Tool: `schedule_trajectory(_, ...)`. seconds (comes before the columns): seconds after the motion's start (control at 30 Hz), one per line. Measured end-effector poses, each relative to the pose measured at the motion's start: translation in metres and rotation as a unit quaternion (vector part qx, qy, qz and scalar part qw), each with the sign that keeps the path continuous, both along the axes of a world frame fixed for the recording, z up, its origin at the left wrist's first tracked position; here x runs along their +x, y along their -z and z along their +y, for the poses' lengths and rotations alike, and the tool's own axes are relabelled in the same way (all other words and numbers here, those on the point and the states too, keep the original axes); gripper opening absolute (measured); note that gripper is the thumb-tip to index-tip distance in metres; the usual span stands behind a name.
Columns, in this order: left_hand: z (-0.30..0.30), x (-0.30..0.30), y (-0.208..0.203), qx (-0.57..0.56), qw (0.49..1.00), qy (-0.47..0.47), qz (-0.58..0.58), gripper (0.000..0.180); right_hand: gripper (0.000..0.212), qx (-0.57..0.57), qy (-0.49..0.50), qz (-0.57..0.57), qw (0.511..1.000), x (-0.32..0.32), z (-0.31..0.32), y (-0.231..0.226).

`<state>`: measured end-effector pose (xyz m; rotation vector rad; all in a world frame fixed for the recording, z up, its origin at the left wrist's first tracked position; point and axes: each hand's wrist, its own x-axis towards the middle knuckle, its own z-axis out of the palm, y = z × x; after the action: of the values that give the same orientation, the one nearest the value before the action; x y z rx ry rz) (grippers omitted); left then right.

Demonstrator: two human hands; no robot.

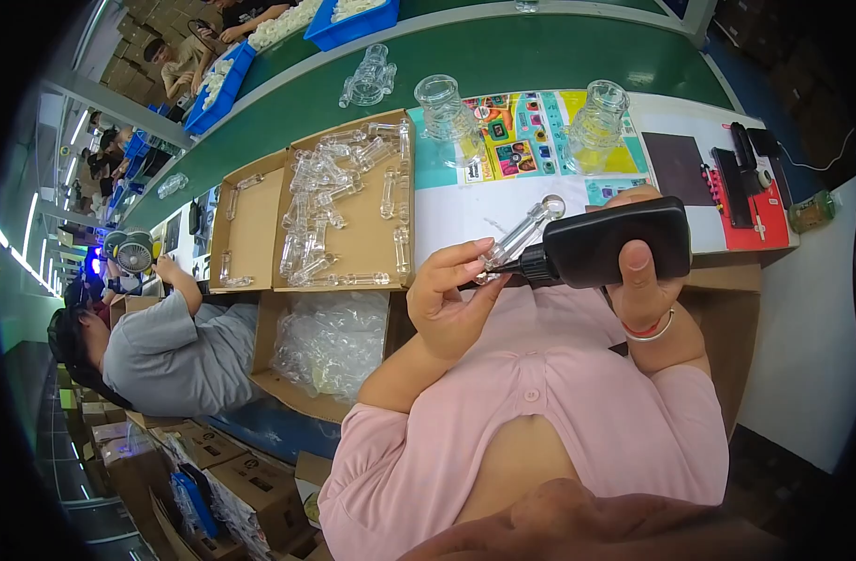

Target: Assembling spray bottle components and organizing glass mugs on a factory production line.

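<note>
My left hand [454, 297] pinches a clear tube-shaped piece with a rounded end [529, 230] between thumb and fingers. In my right hand [641, 288], a black squeeze bottle [606, 245] lies tipped sideways, its thin nozzle pointing left. The nozzle tip meets the lower end of the clear piece near my left fingertips; I cannot tell whether anything flows out. Left of my hands, a shallow cardboard tray [252, 217] holds several similar clear pieces [320, 192]. Beyond my hands stand two larger clear vessels, one on the left [449, 126] and one on the right [596, 131].
Another clear vessel [367, 79] is on the green table [531, 56]. A phone [729, 187] and a red sheet [770, 220] lie right. An open carton of clear plastic bags [330, 346] sits below the tray. A co-worker in grey [171, 351] sits left, near a fan [133, 252].
</note>
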<state>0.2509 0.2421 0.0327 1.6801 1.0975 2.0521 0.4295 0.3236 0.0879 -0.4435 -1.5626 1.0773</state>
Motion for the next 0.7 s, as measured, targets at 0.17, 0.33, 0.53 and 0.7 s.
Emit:
schedule_trajectory(0.17, -0.001, 0.001, -0.003, 0.007, 0.999, -0.019, 0.025, 0.042, 0.041, -0.034, -0.006, 0.024, 0.999, -0.001, -0.001, -0.004)
schedule_trajectory(0.33, -0.001, -0.002, -0.005, 0.014, 0.996, -0.049, 0.071, 0.043, 0.041, -0.110, -0.033, 0.001, 0.993, 0.005, -0.003, -0.012)
schedule_trajectory(0.53, -0.001, -0.005, -0.010, 0.016, 0.989, -0.090, 0.119, 0.041, 0.044, 0.010, 0.005, -0.024, 1.000, 0.004, 0.000, -0.012)
schedule_trajectory(0.7, -0.001, -0.008, -0.012, 0.016, 0.982, -0.112, 0.152, 0.040, 0.032, 0.198, 0.016, -0.121, 0.972, 0.016, -0.003, -0.021)
